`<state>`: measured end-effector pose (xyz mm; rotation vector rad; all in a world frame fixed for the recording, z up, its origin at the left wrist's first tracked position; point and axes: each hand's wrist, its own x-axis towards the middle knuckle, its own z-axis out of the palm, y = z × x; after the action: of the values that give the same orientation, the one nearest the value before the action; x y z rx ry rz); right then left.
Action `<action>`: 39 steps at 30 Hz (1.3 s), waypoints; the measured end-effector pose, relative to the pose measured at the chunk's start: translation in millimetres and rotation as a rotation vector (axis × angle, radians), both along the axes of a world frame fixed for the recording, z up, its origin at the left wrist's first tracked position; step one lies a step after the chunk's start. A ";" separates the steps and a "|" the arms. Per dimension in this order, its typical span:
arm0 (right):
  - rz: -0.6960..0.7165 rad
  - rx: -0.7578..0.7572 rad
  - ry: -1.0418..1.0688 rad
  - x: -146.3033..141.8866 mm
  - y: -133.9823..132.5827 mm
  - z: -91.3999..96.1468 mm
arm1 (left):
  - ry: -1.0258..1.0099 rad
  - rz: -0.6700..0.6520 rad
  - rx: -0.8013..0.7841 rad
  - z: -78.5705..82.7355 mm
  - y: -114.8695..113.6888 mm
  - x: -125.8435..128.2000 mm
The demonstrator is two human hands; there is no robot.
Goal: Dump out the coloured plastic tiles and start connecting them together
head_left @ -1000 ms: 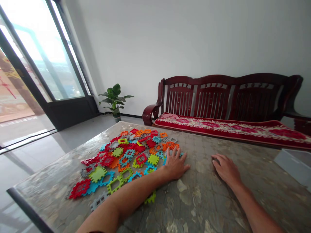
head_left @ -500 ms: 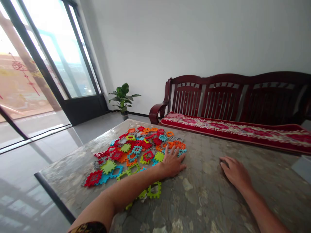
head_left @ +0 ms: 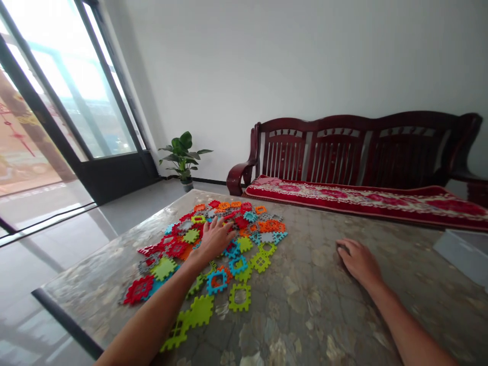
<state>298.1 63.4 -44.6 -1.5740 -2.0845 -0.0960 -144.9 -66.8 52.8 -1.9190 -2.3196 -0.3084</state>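
Head view: the left hand (head_left: 215, 238) is lying flat, fingers spread and gripping nothing, on a heap of interlocking plastic tiles (head_left: 236, 250) at centre-left of the frame. The right hand (head_left: 358, 262) is resting palm down with fingers loosely curled on the bare table (head_left: 312, 305), well apart to the right; whether it is covering anything is unclear. The heap is stretching from lower left towards upper centre, so the left hand is nearer. Behind, a wooden bench (head_left: 362, 162) is standing.

One head-worn camera looks forward and down across the bench (head_left: 324, 305) from its near side, close above the left hand (head_left: 215, 236) and right hand (head_left: 358, 262), facing the sofa (head_left: 343, 157).
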 end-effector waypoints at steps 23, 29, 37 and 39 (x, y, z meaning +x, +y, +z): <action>-0.057 -0.048 -0.059 -8.1 -7.3 8.9 | -0.070 -0.288 0.007 32.2 -17.4 37.9; -0.083 -0.092 -0.145 -16.4 -10.9 12.7 | 0.084 -0.492 -0.093 -20.3 -55.9 104.5; 0.021 -0.084 -0.237 1.9 -46.7 10.8 | 0.141 -0.443 -0.119 -34.8 -32.9 88.2; 0.033 -0.081 -0.232 9.1 -59.0 13.0 | 0.126 -0.464 -0.127 -33.1 -30.6 80.1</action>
<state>307.2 4.4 -31.6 -1.6425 -2.3173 -0.1930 -64.8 -97.3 19.7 -2.4486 -1.8349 -0.0738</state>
